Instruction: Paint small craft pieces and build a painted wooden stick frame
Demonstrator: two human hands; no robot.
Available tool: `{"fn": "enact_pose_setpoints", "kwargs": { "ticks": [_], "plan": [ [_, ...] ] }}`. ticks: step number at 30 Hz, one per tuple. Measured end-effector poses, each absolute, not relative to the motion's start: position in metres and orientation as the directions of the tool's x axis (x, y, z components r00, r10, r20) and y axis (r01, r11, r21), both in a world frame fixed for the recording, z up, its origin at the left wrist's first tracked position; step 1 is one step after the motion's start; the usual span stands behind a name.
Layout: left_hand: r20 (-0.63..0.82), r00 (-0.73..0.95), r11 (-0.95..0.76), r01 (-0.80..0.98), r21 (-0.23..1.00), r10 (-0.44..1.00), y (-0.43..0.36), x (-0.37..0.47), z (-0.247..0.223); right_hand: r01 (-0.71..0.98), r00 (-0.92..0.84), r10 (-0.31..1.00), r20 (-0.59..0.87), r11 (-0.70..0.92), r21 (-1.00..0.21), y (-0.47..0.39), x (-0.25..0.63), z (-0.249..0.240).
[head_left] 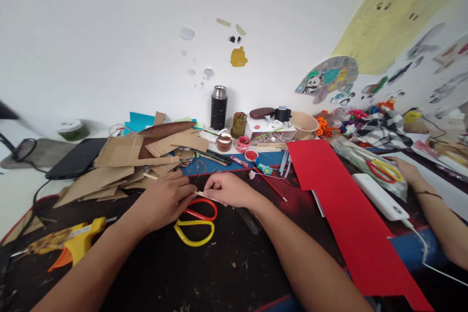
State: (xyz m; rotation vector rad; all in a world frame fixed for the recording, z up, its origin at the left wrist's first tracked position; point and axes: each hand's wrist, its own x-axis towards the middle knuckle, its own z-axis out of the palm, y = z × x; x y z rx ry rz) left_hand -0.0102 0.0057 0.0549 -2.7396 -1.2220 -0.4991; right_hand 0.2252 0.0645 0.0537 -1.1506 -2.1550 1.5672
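A thin pale strip, perhaps a wooden stick (pixel 201 194), spans the small gap between my hands over the dark tabletop. My left hand (pixel 168 201) has its fingers curled down over the left end. My right hand (pixel 229 189) pinches the other end between thumb and bent forefinger. Scissors (pixel 195 243) with one red and one yellow handle loop lie just below my fingers, their blades hidden from view. Under my right wrist a dark flat piece (pixel 250 221) pokes out. At the lower left rests a yellow glue gun (pixel 82 240) with an orange trigger.
Cut cardboard (pixel 117 151) is heaped at left, near a green utility knife (pixel 215 156). A black flask (pixel 218 109) and paint pots (pixel 224 142) stand behind. Red card (pixel 340 195) covers the right side; beyond it are a white power bank (pixel 380 197) and another person's hand (pixel 401 169).
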Motion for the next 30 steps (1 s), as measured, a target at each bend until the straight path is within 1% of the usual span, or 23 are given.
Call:
{"fn": "enact_pose_setpoints", "kwargs": {
  "ticks": [7, 16, 30],
  "plan": [
    [0.360, 0.626, -0.680, 0.732, 0.036, 0.692, 0.0056, -0.0102, 0.0542, 0.433, -0.665, 0.711, -0.226, 0.121, -0.893, 0.0647, 0.2248, 0.0539],
    [0.335, 0.623, -0.672, 0.739, 0.044, 0.707, 0.0067, -0.0105, 0.0506, 0.438, -0.657, 0.722, -0.216, 0.133, -0.889, 0.0644, 0.2250, 0.0496],
    [0.314, 0.610, -0.666, 0.739, 0.107, 0.727, 0.0076, -0.0115, 0.0477, 0.462, -0.649, 0.728, -0.221, 0.146, -0.875, 0.0635, 0.2244, 0.0520]
  ]
}}
